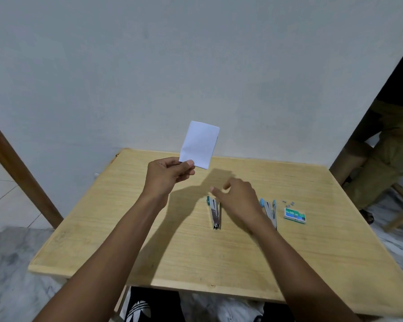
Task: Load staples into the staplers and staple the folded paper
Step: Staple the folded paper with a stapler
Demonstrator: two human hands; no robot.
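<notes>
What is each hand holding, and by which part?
The left hand pinches the white folded paper by its lower left corner. The right hand holds nothing, hovering over a teal-tipped metal stapler.

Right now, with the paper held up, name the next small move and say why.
Probably lower the right hand onto the stapler beneath it and grip it: that hand hovers empty over it, while the left hand pinches the folded paper by a corner above the table.
</notes>
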